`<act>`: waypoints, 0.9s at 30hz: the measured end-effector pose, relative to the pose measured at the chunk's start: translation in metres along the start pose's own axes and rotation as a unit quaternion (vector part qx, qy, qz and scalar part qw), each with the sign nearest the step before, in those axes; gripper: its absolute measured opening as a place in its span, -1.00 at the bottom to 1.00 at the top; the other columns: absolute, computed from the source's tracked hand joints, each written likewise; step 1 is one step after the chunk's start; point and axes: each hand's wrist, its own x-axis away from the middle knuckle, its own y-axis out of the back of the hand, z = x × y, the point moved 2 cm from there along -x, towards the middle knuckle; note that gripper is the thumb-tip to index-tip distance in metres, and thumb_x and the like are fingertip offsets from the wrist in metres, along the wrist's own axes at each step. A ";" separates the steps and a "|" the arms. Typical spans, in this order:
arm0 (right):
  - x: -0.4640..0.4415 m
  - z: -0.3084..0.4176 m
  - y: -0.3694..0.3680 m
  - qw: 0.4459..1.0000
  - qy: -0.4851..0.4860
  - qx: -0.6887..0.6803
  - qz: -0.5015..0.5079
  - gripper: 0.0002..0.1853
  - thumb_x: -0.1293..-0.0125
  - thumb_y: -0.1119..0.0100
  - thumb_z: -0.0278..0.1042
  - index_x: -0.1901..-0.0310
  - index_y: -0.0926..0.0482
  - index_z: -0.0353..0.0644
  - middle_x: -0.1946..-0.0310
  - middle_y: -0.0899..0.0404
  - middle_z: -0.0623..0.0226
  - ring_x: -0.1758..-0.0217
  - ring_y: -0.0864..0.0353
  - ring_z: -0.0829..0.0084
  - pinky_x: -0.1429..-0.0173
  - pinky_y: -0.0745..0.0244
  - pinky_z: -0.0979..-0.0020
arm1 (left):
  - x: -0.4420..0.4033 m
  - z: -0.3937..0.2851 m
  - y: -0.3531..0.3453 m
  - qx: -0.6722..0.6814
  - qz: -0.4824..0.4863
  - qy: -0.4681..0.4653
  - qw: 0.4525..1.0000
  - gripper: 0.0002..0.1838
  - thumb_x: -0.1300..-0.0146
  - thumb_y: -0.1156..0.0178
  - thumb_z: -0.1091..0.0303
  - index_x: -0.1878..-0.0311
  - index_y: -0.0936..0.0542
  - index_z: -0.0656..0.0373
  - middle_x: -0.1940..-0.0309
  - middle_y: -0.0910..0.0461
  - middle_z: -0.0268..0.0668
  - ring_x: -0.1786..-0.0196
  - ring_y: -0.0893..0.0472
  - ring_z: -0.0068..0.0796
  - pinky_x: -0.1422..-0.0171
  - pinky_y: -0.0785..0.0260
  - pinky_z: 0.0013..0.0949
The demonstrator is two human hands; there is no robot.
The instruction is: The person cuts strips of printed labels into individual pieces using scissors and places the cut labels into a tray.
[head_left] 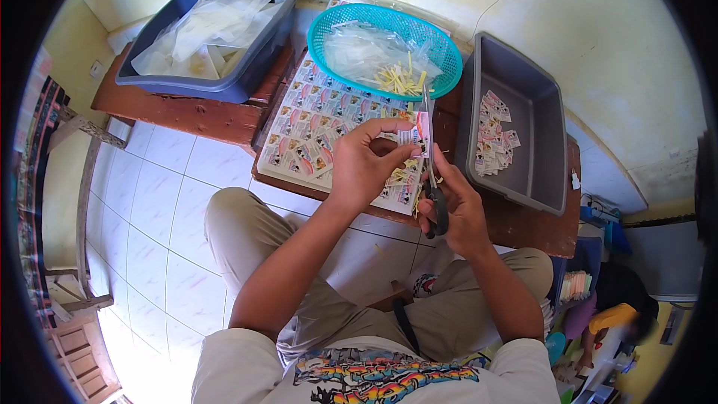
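Between the thumb and fingers of my left hand (366, 161) is a small printed paper label (408, 137). My right hand (464, 213) grips scissors with black handles (439, 213), their blades pointing away from me along the label's right edge. I cannot tell whether the blades meet the paper. Beneath both hands lies a stack of printed label sheets (299, 108), with several cut labels (308, 155) loose on top. Thin yellow paper strips (404, 176) are scattered near my fingers.
Beyond the sheets, a turquoise basket (320, 51) holds clear plastic bags and yellow strips. The grey tub (535, 127) at right contains cut labels (495, 135). A blue-grey tub (224, 90) of plastic bags sits on the wooden bench (168, 105). Another person (617, 307) is at lower right.
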 end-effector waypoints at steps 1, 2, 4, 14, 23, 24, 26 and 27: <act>0.000 0.000 0.000 1.000 0.000 -0.001 -0.003 -0.07 -0.36 -0.44 -0.57 -0.68 -0.12 -0.16 -0.12 -0.31 0.31 0.07 -0.61 0.55 0.32 -0.67 0.55 | 0.000 0.001 0.000 -0.004 0.002 0.001 1.000 -0.64 -0.30 -0.48 0.59 -0.14 -0.66 0.35 0.24 -0.82 -0.18 0.22 -0.77 -0.58 0.15 -0.66 -0.49; -0.001 0.000 -0.001 1.000 0.001 -0.001 -0.004 -0.07 -0.36 -0.44 -0.57 -0.68 -0.12 -0.16 -0.12 -0.31 0.31 0.07 -0.61 0.55 0.32 -0.67 0.55 | 0.000 0.000 0.000 -0.004 0.002 0.001 1.000 -0.64 -0.30 -0.48 0.59 -0.14 -0.66 0.35 0.24 -0.82 -0.18 0.22 -0.77 -0.58 0.15 -0.66 -0.49; -0.003 0.001 -0.003 1.000 -0.010 -0.004 -0.011 -0.08 -0.36 -0.45 -0.54 -0.67 -0.15 -0.15 -0.12 -0.31 0.32 0.08 -0.62 0.55 0.34 -0.68 0.54 | 0.000 -0.003 0.002 0.009 -0.005 0.001 1.000 -0.64 -0.29 -0.48 0.58 -0.14 -0.67 0.33 0.24 -0.82 -0.19 0.23 -0.76 -0.59 0.17 -0.64 -0.50; -0.025 -0.030 0.010 0.873 -0.034 0.486 0.005 -0.10 -0.18 -0.59 -0.39 -0.56 -0.39 -0.14 -0.06 -0.45 0.08 0.06 -0.67 0.14 -0.06 -0.70 0.21 | 0.006 -0.009 0.015 0.015 -0.034 -0.027 0.999 -0.65 -0.28 -0.51 0.54 -0.12 -0.69 0.27 0.31 -0.82 -0.24 0.29 -0.76 -0.60 0.19 -0.61 -0.51; -0.042 -0.062 0.003 0.824 0.044 0.564 0.006 -0.15 -0.11 -0.44 -0.55 -0.52 -0.46 -0.05 -0.11 -0.44 0.03 -0.08 -0.65 0.04 -0.23 -0.63 0.14 | 0.011 -0.011 0.023 0.013 -0.048 -0.062 0.997 -0.74 -0.43 -0.39 0.50 -0.14 -0.72 0.31 0.12 -0.80 -0.21 0.23 -0.70 -0.61 0.15 -0.63 -0.47; -0.043 -0.060 0.001 0.815 0.017 0.579 0.008 -0.18 -0.13 -0.42 -0.54 -0.50 -0.48 -0.04 -0.12 -0.44 0.04 -0.07 -0.66 0.01 -0.21 -0.64 0.11 | 0.011 -0.012 0.025 0.006 -0.055 -0.069 0.996 -0.76 -0.45 -0.39 0.47 -0.12 -0.74 0.29 0.14 -0.80 -0.25 0.22 -0.70 -0.64 0.15 -0.60 -0.49; -0.044 -0.057 -0.001 0.805 -0.007 0.593 0.006 -0.21 -0.15 -0.39 -0.53 -0.49 -0.49 -0.04 -0.12 -0.45 0.04 -0.07 -0.67 -0.02 -0.20 -0.66 0.09 | 0.013 -0.015 0.027 -0.002 -0.061 -0.081 0.995 -0.78 -0.47 -0.38 0.44 -0.11 -0.77 0.27 0.16 -0.81 -0.29 0.21 -0.69 -0.68 0.15 -0.57 -0.51; -0.045 -0.057 -0.002 0.784 -0.014 0.621 0.015 -0.27 -0.22 -0.29 -0.50 -0.50 -0.48 -0.04 -0.14 -0.44 0.02 -0.04 -0.70 -0.07 -0.16 -0.67 0.05 | 0.013 -0.016 0.027 -0.008 -0.059 -0.080 0.995 -0.78 -0.47 -0.37 0.45 -0.12 -0.77 0.27 0.15 -0.81 -0.30 0.20 -0.68 -0.69 0.12 -0.57 -0.51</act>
